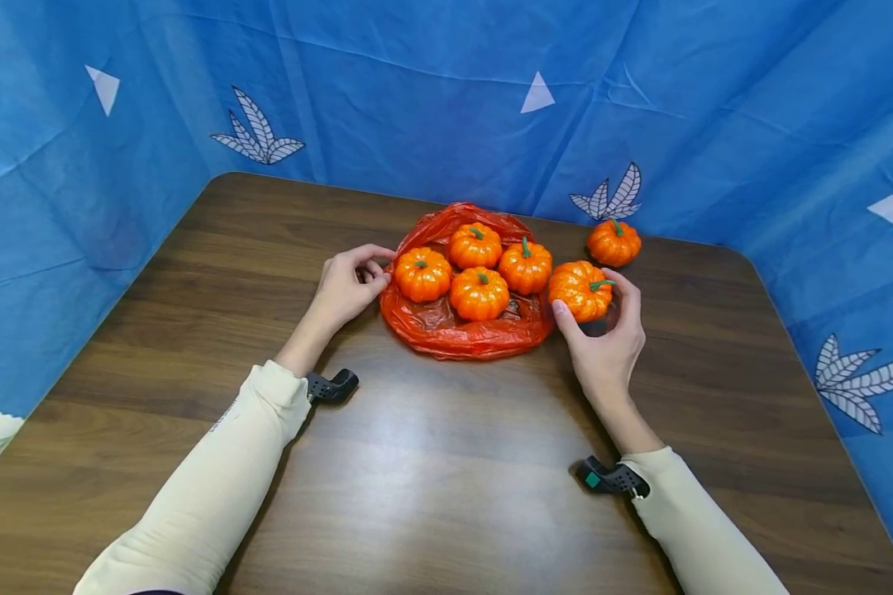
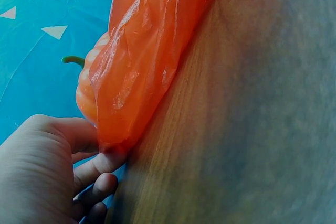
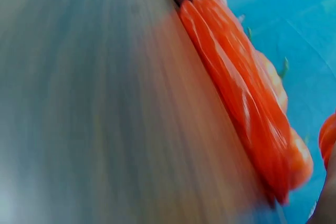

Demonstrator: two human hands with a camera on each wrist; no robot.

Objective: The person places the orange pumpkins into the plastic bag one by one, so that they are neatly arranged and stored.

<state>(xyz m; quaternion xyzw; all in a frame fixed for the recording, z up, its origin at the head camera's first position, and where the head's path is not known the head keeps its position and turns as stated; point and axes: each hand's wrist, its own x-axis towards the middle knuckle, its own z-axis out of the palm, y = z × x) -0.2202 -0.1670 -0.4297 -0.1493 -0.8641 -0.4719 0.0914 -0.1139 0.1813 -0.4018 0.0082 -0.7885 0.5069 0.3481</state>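
A thin red plastic bag (image 1: 469, 340) lies spread open on the table, with several small orange pumpkins (image 1: 479, 294) inside it. My left hand (image 1: 346, 285) pinches the bag's left edge between thumb and fingers; the left wrist view shows the bag's film (image 2: 142, 66) at the fingertips. At the bag's right edge, my right hand (image 1: 612, 347) grips another orange pumpkin (image 1: 579, 291) with a green stem, thumb in front and fingers behind. Only a sliver of that pumpkin (image 3: 328, 137) appears in the right wrist view.
One more pumpkin (image 1: 613, 243) stands on the table behind my right hand, near the back edge. The brown wooden table (image 1: 417, 463) has rounded back corners. A blue patterned cloth (image 1: 432, 99) hangs behind and at the sides.
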